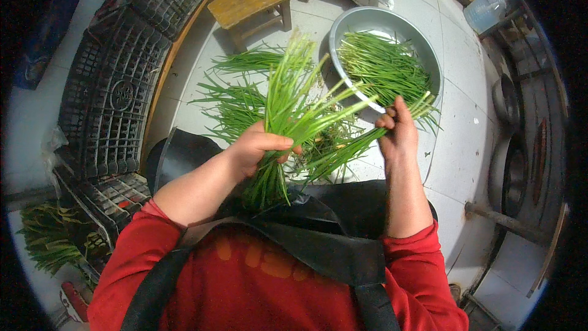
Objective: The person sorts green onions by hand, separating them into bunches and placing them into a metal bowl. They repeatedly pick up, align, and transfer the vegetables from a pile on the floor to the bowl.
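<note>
My left hand [262, 149] grips a thick bunch of garlic chives [289, 87], pale stem ends up and green leaves hanging over my black apron [353, 197]. A smaller bundle of chives [349, 151] is held in my right hand [398, 133], its pale ends sticking out to the right near the basin's rim. Beyond that hand stands a round grey basin [337, 64] with a heap of chives [383, 62] inside. More chives [234, 105] lie on the tiled floor past my left hand. Between the hands, trimmings [337, 135] are scattered on the floor, partly hidden by the bunches.
A small wooden stool [250, 0] stands ahead. Black plastic crates [124, 87] line the left side, with more greens [50, 239] on the floor at lower left. Along the right is a rack [510, 227] with round pans [507, 170]. A plastic jug [484, 11] sits at upper right.
</note>
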A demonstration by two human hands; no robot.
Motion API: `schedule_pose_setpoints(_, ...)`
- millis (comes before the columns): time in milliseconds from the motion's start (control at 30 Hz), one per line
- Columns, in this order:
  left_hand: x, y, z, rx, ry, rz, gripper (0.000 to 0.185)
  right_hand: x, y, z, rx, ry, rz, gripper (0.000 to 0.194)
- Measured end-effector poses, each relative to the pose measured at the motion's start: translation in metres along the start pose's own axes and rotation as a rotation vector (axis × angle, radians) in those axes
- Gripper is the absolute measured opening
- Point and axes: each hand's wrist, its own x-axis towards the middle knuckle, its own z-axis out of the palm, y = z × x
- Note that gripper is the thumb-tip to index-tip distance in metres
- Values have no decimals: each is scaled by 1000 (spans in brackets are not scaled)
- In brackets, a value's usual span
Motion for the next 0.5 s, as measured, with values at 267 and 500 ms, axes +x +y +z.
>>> schedule_pose_setpoints(267, 4, -3, 2, 110, -11, 11, 34, -25, 39, 7, -183, -402, 216, 39)
schedule_pose_setpoints(500, 4, -5, 3, 19, -145, -28, 38, -29, 40, 14, -198, -615, 251, 33)
